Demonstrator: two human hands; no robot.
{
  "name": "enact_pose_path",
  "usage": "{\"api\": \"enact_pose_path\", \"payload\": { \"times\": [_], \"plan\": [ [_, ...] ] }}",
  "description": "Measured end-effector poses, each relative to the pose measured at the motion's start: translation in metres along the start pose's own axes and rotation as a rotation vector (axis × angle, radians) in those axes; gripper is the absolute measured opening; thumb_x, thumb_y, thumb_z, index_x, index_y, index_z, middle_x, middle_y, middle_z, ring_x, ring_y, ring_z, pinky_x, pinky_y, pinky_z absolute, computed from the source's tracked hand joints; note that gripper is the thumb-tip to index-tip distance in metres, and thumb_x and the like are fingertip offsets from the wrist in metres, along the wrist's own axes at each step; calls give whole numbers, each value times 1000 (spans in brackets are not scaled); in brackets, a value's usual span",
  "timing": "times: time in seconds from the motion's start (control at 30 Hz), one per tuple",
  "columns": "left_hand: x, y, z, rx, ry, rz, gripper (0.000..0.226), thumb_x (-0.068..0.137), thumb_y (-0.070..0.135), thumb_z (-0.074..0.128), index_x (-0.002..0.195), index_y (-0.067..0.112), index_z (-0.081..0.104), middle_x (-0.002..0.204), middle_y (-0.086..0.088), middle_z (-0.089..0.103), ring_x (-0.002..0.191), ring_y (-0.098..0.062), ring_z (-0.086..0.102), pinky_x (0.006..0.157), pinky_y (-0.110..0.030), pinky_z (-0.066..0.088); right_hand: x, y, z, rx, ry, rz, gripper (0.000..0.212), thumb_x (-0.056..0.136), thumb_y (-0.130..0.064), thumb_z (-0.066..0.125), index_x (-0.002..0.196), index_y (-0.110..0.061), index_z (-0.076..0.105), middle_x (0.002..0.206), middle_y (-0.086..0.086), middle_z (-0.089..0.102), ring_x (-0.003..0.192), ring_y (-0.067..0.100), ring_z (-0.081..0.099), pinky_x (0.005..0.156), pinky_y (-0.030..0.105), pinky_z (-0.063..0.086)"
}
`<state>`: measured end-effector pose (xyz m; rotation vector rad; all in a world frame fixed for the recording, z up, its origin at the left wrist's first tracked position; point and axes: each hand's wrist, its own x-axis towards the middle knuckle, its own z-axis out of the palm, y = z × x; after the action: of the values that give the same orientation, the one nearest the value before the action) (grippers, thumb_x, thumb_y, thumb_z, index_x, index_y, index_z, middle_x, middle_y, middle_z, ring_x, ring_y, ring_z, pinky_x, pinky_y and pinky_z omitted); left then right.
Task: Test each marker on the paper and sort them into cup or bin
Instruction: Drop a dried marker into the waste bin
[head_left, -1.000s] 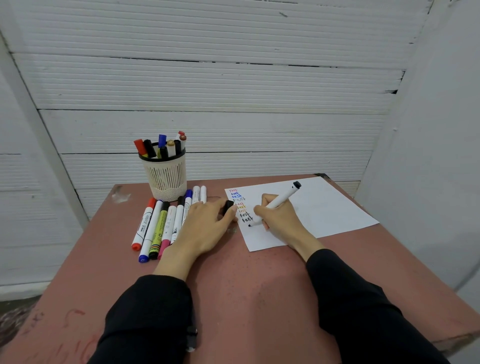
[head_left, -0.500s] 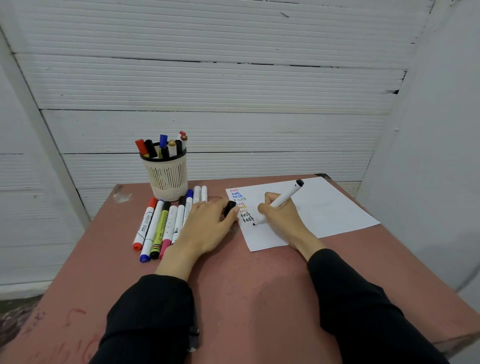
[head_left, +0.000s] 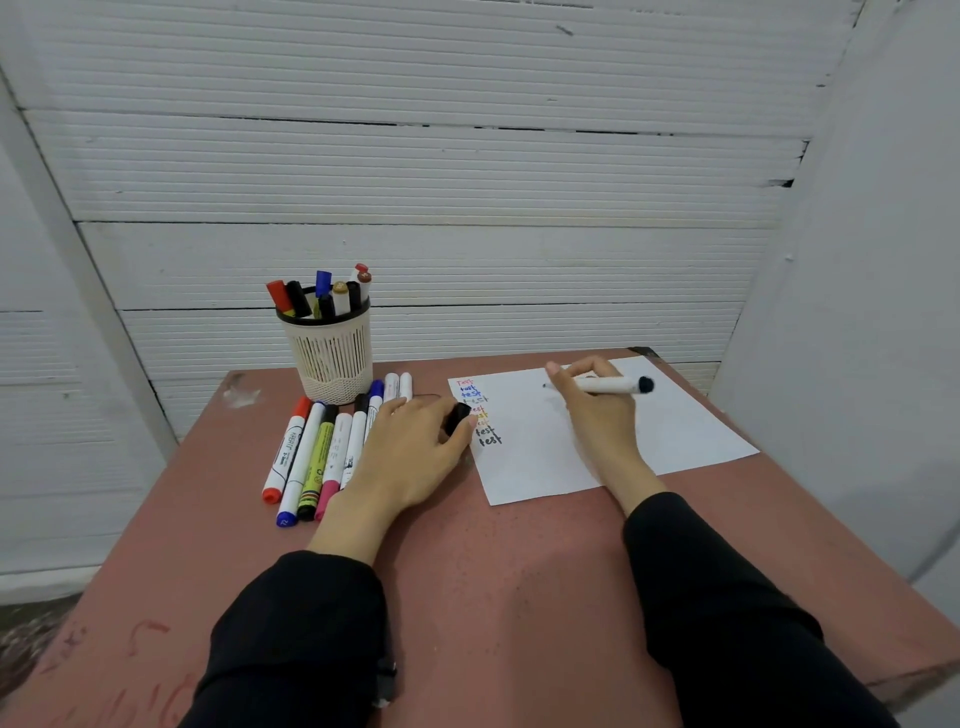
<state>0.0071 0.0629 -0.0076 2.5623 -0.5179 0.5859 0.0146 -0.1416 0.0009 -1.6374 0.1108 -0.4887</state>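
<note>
Whereas the right hand (head_left: 597, 410) earlier wrote beside the word column, it now holds the white marker (head_left: 608, 385) level over the upper middle of the paper (head_left: 649, 441), fingers curled round the barrel, bare tip pointing left. The paper lies on the red desk (head_left: 493, 561). The left hand (head_left: 410, 452) still pinches the black cap (head_left: 456, 420) at the paper's left edge.

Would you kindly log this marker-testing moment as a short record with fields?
right hand: holds uncapped white marker, tip over paper
left hand: grips black cap at the paper's left edge
written so far: column of "test" words
cup: several markers standing in it
table row: capped markers lying side by side
bin: not in view
</note>
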Motion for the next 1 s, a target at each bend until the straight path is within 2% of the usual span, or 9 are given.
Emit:
{"api": "enact_pose_path", "payload": {
  "times": [0.13, 0.23, 0.3, 0.4, 0.47, 0.57, 0.67, 0.8, 1.0],
  "plan": [
    [0, -3, 1, 8, -1, -27, 33, 97, 43, 43, 84, 16, 59, 66, 10, 52, 70, -14, 44, 75, -32, 28, 1, 16, -9, -428, -66, -268, 10, 96, -33, 58, 95, -24, 64, 89, -4, 67, 83, 15, 61, 71, 30, 50],
    [1, -4, -2, 12, 9, -94, 30, 97, 46, 45, 96, 21, 61, 74, 9, 59, 75, -15, 47, 97, -36, 31, 4, 26, -10, -684, -210, -315, 14, 101, -25, 47, 103, -24, 61, 95, -1, 68, 86, 21, 62, 77, 41, 52],
    [2, -5, -5, 22, 46, -123, 27, 97, 46, 46, 97, 23, 60, 71, 11, 54, 72, -14, 45, 102, -40, 30, 1, 26, -6, -690, -261, -303, 16, 100, -25, 47, 107, -21, 61, 101, 0, 69, 91, 21, 62, 80, 38, 51],
    [3, -6, -8, -82, 115, -126, 22, 96, 38, 52, 101, 21, 65, 72, 14, 53, 69, -12, 48, 89, -40, 37, -6, 21, 7, -554, -293, -243, 18, 99, -29, 51, 109, -18, 61, 99, 0, 67, 93, 19, 60, 77, 29, 47],
    [4, -9, -6, -144, 113, -115, 23, 97, 34, 52, 108, 20, 66, 89, 7, 64, 83, -20, 58, 86, -42, 44, -11, 18, 14, -521, -312, -189, 20, 97, -32, 53, 111, -19, 61, 98, -1, 65, 95, 18, 58, 75, 27, 46],
    [6, -14, -1, -183, 43, -115, 26, 100, 30, 44, 119, 21, 60, 107, 1, 60, 96, -21, 56, 87, -43, 45, -17, 12, 19, -473, -289, -190, 21, 98, -37, 50, 106, -21, 61, 95, -3, 65, 90, 14, 58, 71, 23, 44],
    [6, -13, 2, -245, 5, -79, 31, 103, 22, 38, 131, 20, 51, 108, 2, 51, 100, -15, 49, 87, -30, 41, -19, -4, 22, -109, -157, -80, 22, 99, -44, 47, 106, -24, 50, 86, -3, 63, 73, 11, 56, 67, 22, 44],
    [5, -5, 2, -458, 35, -83, 24, 100, 10, 46, 115, 24, 58, 96, 20, 54, 90, 6, 51, 77, -4, 36, -13, -20, 21, 311, -137, 203, 20, 94, -29, 62, 94, -12, 51, 68, -2, 48, 50, 9, 37, 53, 21, 35],
    [5, 5, -1, -616, 55, -153, 13, 99, 18, 49, 108, 23, 56, 92, 12, 63, 81, -1, 57, 73, -7, 42, -15, -20, 21, 461, -205, 210, 15, 87, -20, 72, 80, -8, 66, 64, -2, 44, 54, 9, 36, 53, 21, 34]
  ]
}}
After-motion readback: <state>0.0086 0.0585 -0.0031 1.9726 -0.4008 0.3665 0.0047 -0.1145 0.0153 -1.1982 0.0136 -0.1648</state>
